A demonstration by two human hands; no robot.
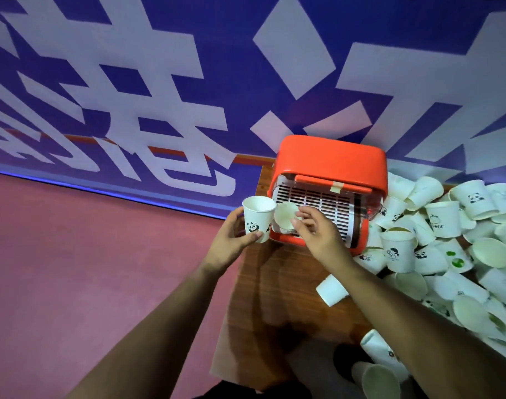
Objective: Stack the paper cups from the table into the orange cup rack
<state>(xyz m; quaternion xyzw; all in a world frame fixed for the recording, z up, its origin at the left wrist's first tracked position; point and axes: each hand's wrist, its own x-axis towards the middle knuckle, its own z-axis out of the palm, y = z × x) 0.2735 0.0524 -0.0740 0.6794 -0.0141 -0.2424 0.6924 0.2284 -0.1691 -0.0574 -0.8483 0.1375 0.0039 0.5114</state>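
Observation:
The orange cup rack (329, 162) stands on the wooden table (277, 283) against the wall, its white slatted front facing me. My left hand (231, 243) grips an upright white paper cup with a panda print (257, 217) just left of the rack. My right hand (318, 228) holds a second paper cup (286, 216), tilted with its mouth toward me, at the rack's front left corner, on top of what looks like a short stack of cups there. The two cups are side by side, almost touching.
A big heap of loose paper cups (447, 240) covers the table right of the rack. A single cup (330, 289) lies on its side by my right forearm, several more (381, 367) near the front edge. Pink floor (87, 269) lies left; a blue wall (159, 96) rises behind.

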